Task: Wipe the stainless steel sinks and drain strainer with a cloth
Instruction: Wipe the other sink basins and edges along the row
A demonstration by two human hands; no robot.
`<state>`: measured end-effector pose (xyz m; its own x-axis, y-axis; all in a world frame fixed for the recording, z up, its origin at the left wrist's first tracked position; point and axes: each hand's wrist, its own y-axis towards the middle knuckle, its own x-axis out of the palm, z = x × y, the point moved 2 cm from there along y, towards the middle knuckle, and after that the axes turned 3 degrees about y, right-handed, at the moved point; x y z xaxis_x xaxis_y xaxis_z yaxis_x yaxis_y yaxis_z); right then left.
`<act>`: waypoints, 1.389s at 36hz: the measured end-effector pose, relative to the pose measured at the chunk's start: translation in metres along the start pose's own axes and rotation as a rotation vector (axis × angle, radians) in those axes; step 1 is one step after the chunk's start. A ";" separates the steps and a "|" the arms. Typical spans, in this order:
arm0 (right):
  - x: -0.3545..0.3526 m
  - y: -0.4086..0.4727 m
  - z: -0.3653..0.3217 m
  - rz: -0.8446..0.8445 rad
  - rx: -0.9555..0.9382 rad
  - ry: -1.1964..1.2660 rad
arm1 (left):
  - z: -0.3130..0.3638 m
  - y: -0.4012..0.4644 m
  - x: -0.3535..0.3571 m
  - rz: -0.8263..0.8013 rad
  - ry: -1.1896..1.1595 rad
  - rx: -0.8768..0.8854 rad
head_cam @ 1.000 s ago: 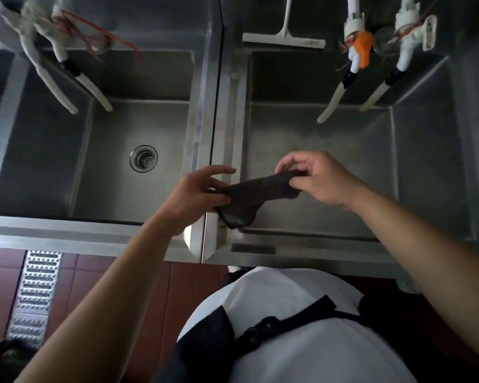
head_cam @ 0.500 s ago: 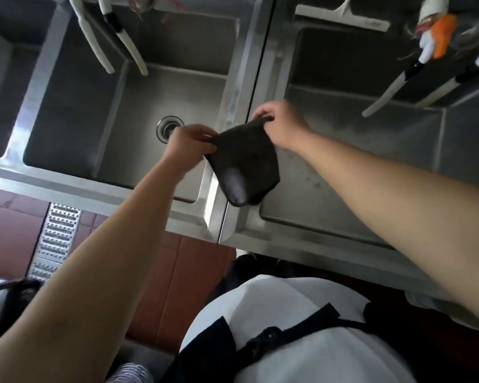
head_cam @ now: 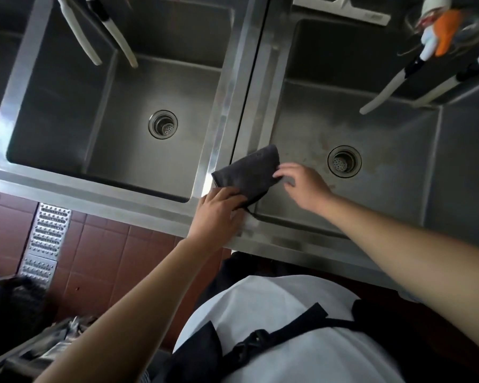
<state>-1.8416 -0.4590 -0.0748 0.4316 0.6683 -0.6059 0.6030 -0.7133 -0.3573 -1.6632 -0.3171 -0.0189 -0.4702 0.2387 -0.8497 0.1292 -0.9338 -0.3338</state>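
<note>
Right sink (head_cam: 398, 172) basin open; left hand (head_cam: 219, 214) grip pinches cloth (head_cam: 249, 172) on rim, right hand (head_cam: 304, 183) grip relaxed, empty.

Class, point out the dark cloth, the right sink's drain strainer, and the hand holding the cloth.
Dark cloth (head_cam: 248, 172), head view: middle of its folded face.
Right sink's drain strainer (head_cam: 344, 161), head view: perforated centre.
Left hand (head_cam: 219, 214), head view: back of hand.

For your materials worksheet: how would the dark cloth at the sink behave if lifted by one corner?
The dark cloth would probably flop, since it bends over the sink rim. It seems light; the left hand holds it by an edge.
</note>
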 end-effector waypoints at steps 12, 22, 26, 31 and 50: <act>-0.005 0.047 -0.035 -0.049 0.049 -0.233 | -0.005 0.066 -0.029 -0.067 0.125 -0.289; -0.033 0.022 -0.036 -0.178 -0.011 -0.200 | 0.004 0.073 -0.037 -0.236 -0.039 -0.153; -0.054 -0.008 -0.017 -0.143 -0.030 -0.156 | 0.017 0.068 -0.042 -0.264 -0.201 -0.037; -0.081 -0.045 0.002 0.053 0.069 0.008 | 0.050 0.077 -0.047 -0.200 -0.273 0.085; -0.056 -0.032 0.045 0.151 0.511 1.012 | 0.107 0.175 -0.043 -0.099 -0.306 0.047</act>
<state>-1.9150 -0.4831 -0.0616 0.9583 0.2673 0.1005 0.2561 -0.6484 -0.7169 -1.7135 -0.5196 0.0023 -0.7200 0.2446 -0.6495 0.0325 -0.9229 -0.3837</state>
